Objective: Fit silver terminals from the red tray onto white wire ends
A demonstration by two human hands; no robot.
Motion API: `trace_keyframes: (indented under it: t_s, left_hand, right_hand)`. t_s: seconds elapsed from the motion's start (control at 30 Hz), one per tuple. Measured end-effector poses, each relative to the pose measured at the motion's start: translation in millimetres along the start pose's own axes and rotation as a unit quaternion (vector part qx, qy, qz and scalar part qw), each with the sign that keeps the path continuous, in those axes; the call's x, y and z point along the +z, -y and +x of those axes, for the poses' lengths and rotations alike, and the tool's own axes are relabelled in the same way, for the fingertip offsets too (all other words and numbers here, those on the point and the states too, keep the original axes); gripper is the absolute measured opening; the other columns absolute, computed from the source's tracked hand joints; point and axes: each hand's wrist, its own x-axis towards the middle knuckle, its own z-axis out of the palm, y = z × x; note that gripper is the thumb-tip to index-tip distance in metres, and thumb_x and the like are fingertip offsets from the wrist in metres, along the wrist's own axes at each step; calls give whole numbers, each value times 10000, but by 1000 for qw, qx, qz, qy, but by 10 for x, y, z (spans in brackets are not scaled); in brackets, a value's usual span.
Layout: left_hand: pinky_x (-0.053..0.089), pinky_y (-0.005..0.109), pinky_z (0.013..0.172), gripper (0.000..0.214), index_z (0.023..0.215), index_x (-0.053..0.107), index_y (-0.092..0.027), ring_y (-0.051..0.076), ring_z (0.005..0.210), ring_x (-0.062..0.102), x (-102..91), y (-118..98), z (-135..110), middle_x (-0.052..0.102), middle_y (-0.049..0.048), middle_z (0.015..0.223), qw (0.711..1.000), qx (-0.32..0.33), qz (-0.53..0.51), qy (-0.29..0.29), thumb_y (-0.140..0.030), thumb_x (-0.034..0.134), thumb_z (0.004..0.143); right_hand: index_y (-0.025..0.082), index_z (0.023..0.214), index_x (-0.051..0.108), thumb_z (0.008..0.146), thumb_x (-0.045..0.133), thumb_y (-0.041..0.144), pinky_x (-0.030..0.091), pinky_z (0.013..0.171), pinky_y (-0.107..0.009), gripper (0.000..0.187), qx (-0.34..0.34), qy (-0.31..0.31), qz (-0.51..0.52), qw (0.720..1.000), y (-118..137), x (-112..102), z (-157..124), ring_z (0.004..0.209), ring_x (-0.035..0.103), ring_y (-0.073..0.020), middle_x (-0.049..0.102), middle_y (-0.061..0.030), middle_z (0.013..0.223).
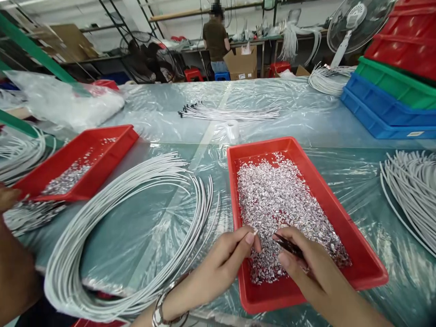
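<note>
My left hand (233, 254) is closed in a pinch over the near part of a red tray (369, 272). A small whitish tip, which looks like a cable end, pokes out between its thumb and forefinger; the rest is hidden by the hand. Dark tweezers (289, 246) are gripped in my right hand (311, 268), their points toward the left fingertips but apart from them. Beneath both hands, a layer of shiny silvery foil scraps (282, 200) covers much of the tray's floor. A big coil of white cables (64, 254) lies left of my left hand.
Another person's arm (13, 254) reaches in at the left, near a second red tray (112, 159) with scraps. Black-tipped cables (235, 112) lie farther back beside a white roll (232, 131). More cables (412, 195) and stacked trays (384, 104) stand right. A person (216, 38) is behind.
</note>
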Motion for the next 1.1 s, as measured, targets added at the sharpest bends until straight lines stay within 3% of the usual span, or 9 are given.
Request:
trace_keyframes:
  t_s: [0.13,0.3,0.67,1.1]
  left_hand:
    - [379,236,650,248,857,519,-198,121,674,466,-26,-45,-48,507,-10,733,999,31,26,24,-292,318,969]
    - [335,240,586,305,752,426,-193,111,614,406,2,5,-60,421,-31,661,999,10,22,46,-319,270,982]
    - [317,226,546,245,766,424,-196,98,561,390,-8,37,-43,414,-47,633,992,55,82,75,-241,306,976]
    - [371,204,523,155,816,390,-229,93,530,459,-12,30,-45,460,-62,647,979,155,130,38,-164,353,952]
  right_hand:
    - [274,1031,511,943,355,386,444,696,-294,211,-3,23,18,1000,73,91,-15,864,611,-195,649,-23,915]
    - [256,940,507,955,329,363,436,651,-292,208,7,58,13,998,109,112,39,781,611,-181,634,-9,828]
    - [290,1061,447,951,389,281,451,687,-270,125,-36,97,7,995,112,114,60,837,611,-151,622,26,912]
    - [250,1019,471,954,406,279,442,698,-280,96,-31,109,36,993,99,121,69,801,576,-145,594,10,890]
